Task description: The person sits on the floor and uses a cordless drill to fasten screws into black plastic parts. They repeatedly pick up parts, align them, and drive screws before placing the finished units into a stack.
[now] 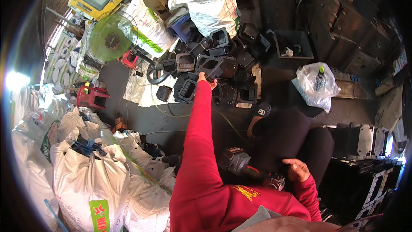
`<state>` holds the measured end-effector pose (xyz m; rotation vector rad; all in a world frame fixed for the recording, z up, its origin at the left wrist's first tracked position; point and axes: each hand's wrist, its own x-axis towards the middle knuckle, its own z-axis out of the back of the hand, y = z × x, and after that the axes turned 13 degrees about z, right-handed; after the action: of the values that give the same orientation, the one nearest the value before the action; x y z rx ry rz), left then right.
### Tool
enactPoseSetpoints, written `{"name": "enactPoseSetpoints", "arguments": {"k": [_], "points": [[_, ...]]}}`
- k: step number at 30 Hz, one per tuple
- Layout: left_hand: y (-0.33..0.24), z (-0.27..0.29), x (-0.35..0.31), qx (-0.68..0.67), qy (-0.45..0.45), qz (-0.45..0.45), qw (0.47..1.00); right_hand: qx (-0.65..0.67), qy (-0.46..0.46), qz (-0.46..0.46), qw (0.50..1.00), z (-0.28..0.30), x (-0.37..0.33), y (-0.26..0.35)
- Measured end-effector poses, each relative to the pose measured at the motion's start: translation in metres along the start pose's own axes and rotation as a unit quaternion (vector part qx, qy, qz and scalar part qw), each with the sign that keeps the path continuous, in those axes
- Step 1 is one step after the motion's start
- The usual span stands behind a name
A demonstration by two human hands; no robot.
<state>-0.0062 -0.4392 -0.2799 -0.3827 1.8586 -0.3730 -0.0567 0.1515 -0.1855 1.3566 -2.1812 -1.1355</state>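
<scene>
My left arm, in a red sleeve, stretches forward to a pile of black plastic housings (185, 62). With its fingers at the near edge of one open-framed black housing (210, 63), my left hand (207, 80) grips that piece. My right hand (297, 170) rests by my thigh with its fingers loosely extended, and nothing shows in it. Across my lap lies a cordless power tool (237, 161), its battery end forward and its other end near my right hand.
White sacks (90, 176) crowd the left side. A green fan (112, 41) and a small red chair (92, 97) stand at the far left. To the right of the pile are a dark bin (294, 45) and a clear plastic bag of small parts (317, 81). A cable crosses the floor.
</scene>
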Motion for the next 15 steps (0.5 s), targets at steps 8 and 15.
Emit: {"name": "enactPoseSetpoints", "arguments": {"k": [8, 15], "points": [[-0.114, -0.058, 0.015, -0.047, 0.118, -0.140, 0.982, 0.064, 0.000, -0.027, 0.998, -0.004, 0.006, 0.007], [-0.075, -0.091, 0.006, 0.163, 0.126, -0.223, 0.953, 0.054, -0.015, 0.009, 0.998, -0.010, 0.011, 0.005]]}}
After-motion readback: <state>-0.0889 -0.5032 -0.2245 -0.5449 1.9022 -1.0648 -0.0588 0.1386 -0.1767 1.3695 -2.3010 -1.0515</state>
